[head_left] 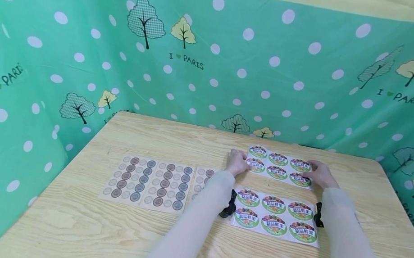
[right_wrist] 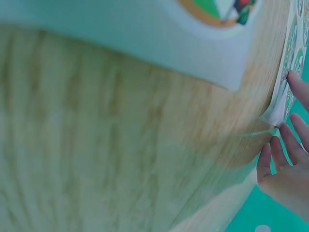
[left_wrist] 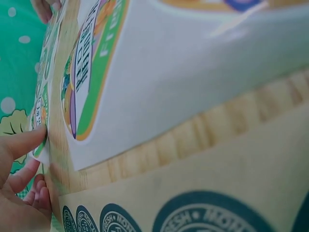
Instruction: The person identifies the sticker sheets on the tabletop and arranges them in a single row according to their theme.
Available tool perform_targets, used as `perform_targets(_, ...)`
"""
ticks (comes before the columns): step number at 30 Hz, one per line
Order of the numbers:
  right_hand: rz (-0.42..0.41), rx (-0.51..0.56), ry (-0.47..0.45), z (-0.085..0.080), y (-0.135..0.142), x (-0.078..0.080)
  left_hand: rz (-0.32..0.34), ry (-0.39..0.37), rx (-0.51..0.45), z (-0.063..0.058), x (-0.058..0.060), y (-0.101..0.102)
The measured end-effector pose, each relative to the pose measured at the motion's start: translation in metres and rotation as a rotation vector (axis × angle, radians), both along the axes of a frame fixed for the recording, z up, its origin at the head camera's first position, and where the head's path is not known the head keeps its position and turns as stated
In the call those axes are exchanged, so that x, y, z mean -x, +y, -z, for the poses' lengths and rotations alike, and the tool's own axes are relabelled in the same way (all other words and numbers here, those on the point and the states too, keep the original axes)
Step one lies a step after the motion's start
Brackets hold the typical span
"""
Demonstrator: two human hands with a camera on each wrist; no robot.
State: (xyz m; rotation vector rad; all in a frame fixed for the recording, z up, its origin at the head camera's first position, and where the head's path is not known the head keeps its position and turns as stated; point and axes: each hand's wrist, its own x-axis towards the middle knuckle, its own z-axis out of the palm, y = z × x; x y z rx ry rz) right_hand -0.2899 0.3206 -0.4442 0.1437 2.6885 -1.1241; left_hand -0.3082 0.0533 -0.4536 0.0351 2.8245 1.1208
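Observation:
A white sheet of oval fruit stickers (head_left: pixel 272 164) lies at the far part of the table, with both hands at its short edges. My left hand (head_left: pixel 237 163) pinches its left edge, the thumb (left_wrist: pixel 30 141) on top of the stickers. At the opposite edge my right hand (head_left: pixel 321 174) pinches the sheet, its thumb (right_wrist: pixel 299 89) on the printed side and the other fingers by the edge. Nearer to me, between the forearms, lies a second sheet of the same stickers (head_left: pixel 287 215), touched by neither hand.
To the left, several kraft-coloured sheets of round stickers (head_left: pixel 148 183) lie side by side; the left forearm partly covers the rightmost. Black wrist straps (head_left: pixel 229 203) sit on both arms. A green dotted cloth (head_left: pixel 219 58) stands behind and beside the wooden table (head_left: pixel 71 225).

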Motion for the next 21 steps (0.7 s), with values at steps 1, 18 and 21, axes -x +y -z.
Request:
perform_targets(1,-0.001,-0.004,0.003,-0.0006,-0.0013,-0.0001,0.001,0.004,0.010,0.0005,0.0001,0.0000)
perform_targets(18,0.076,0.024,-0.032,0.0064,-0.0018,0.0095,0.055,0.028,0.056,0.0045,0.0009,0.0002)
perform_targets(21,0.085,0.037,-0.029,0.0078,-0.0012,0.0086,0.061,0.030,0.040,0.0052,0.0000,-0.0002)
